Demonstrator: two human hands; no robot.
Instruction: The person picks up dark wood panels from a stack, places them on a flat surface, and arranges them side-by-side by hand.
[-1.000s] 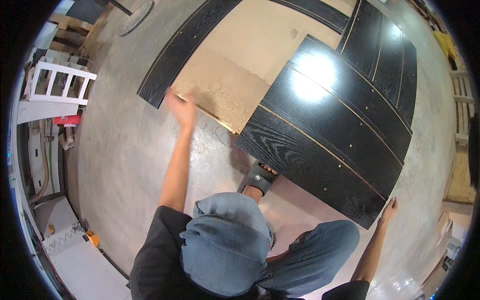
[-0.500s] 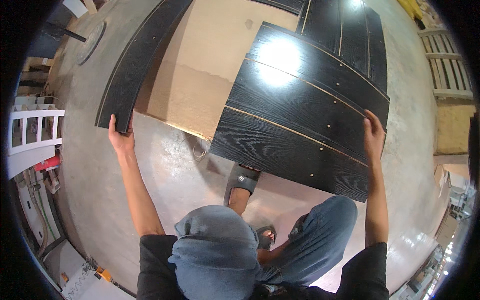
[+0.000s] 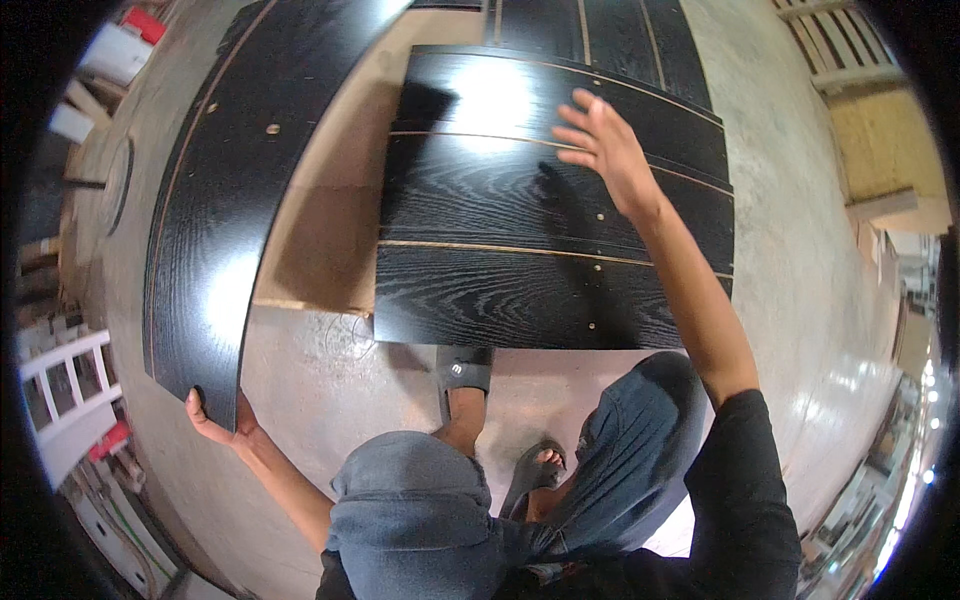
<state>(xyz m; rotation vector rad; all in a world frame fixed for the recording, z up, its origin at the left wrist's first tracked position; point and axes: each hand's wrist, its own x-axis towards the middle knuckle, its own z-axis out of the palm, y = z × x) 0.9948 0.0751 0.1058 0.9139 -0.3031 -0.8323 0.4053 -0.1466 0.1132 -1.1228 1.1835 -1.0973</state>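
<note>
Left hand: closed around the near end of a long black wood-grain board, the thumb at its left edge and the other fingers largely hidden beneath; the hand point(image 3: 215, 422) pinches that corner.
Long black board: the long black wood-grain board point(image 3: 215, 210) runs from the left hand up past the top edge of the view, with a thin light line along its left side, small light round spots on its face and a bright glare near the hand.
Right hand: fingers spread and apart, gripping nothing; the right hand point(image 3: 615, 150) hangs over a group of glossy black wood-grain boards, its dark shadow falling on them.
Group of boards: the glossy black wood-grain boards point(image 3: 470, 300) lie crosswise in front of the person, thin light lines running between them, small round spots toward the right, a strong glare near the upper left.
Pale panel: a flat tan panel point(image 3: 325, 240) shows in the gap between the long board and the group, its near edge just above the floor.
Farther boards: more black wood-grain boards point(image 3: 560, 25) lie beyond the group, their light lines running away from the person.
Legs and feet: both knees, in blue denim trousers point(image 3: 635, 455), are bent; one dark sandal point(image 3: 465, 370) is at the group's near edge, partly under it.
Floor: smooth grey concrete floor point(image 3: 785, 270) surrounds the boards.
Left edge: a white slatted frame point(image 3: 72, 380) stands beyond the long board.
Upper right: a slatted wooden pallet point(image 3: 830, 40).
</note>
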